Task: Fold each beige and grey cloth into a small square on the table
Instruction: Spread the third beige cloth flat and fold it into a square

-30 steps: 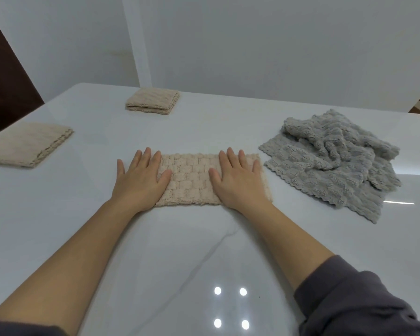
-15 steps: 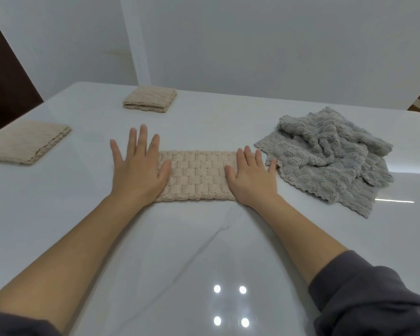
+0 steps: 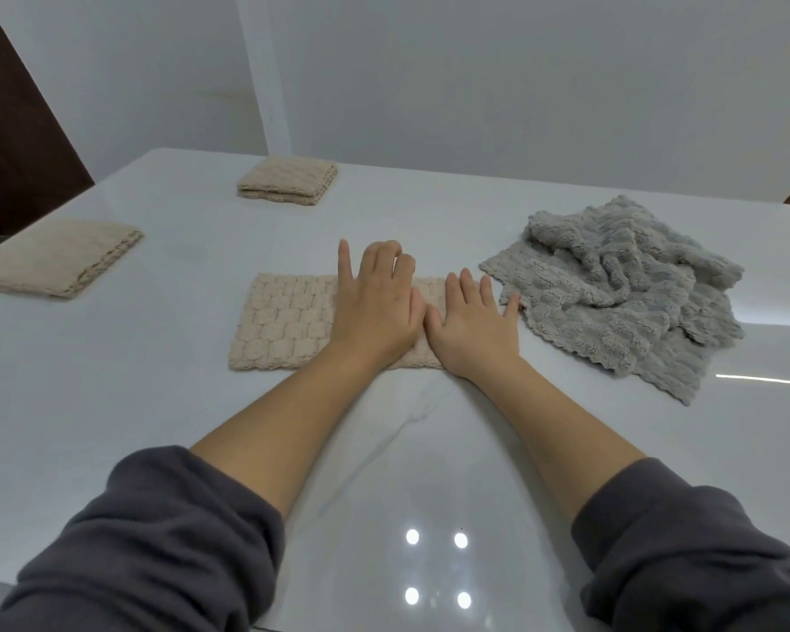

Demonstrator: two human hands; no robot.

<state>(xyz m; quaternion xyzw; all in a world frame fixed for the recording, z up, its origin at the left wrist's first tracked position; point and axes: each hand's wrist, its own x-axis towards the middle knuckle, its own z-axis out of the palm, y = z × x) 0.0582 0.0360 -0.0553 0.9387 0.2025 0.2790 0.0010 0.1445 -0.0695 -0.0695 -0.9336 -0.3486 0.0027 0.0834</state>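
A beige cloth (image 3: pixel 288 326), folded into a flat rectangle, is laid near the middle of the white tabletop (image 3: pixel 133 403). Its right half is covered by both hands, which are set thumb to thumb, and its left half is left bare. The right hand (image 3: pixel 475 330) is spread flat on the cloth's right end, its grip open. Its little finger reaches the near edge of a crumpled grey cloth (image 3: pixel 621 285) just beside. The left hand (image 3: pixel 375 312) is rested palm-down on the cloth, with the little finger held straight and the other fingers curled at the far edge. Whether that edge is pinched in its grip cannot be told. A far folded beige square (image 3: pixel 288 180) and a left folded beige square (image 3: pixel 55 260) are seen well apart from the hands.
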